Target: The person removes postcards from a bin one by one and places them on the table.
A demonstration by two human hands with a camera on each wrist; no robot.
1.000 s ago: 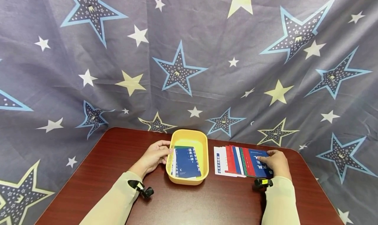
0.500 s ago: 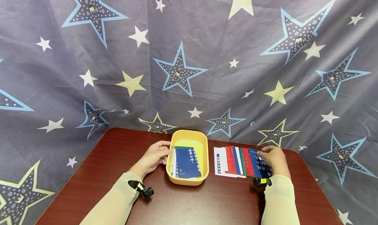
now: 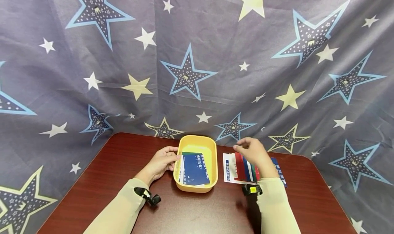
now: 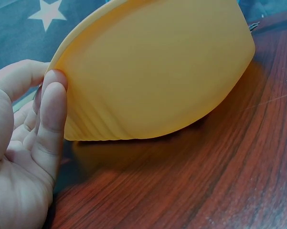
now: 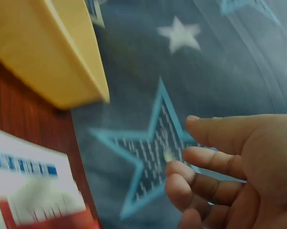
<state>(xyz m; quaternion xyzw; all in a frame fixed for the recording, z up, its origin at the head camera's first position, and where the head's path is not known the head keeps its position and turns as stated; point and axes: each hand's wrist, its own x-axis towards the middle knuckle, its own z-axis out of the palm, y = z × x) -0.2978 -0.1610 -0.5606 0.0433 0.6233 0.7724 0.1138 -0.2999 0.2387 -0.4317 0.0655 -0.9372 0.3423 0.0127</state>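
Note:
My left hand [image 3: 159, 164] pinches the left rim of a yellow plastic box [image 3: 197, 189]; the left wrist view shows thumb and fingers at the edge of its wall [image 4: 157, 71]. Inside the box a blue card [image 3: 196, 170] with white writing lies over green and white ones. My right hand [image 3: 255, 154] hovers over a fanned row of cards, its fingers loosely bent and holding nothing in the right wrist view. White cards [image 3: 228, 167] and red ones [image 3: 241, 165] show left of that hand. A blue card [image 3: 278, 167] at the row's right end is partly hidden by the wrist.
Both things rest on a dark red wooden table [image 3: 197, 213] with rounded far corners. Behind the table hangs a grey cloth [image 3: 221, 100] printed with stars. Each wrist wears a black camera strap.
My right hand has let go of the blue card at the row's right end and moved left over the fanned cards. The left hand and the box stay put.

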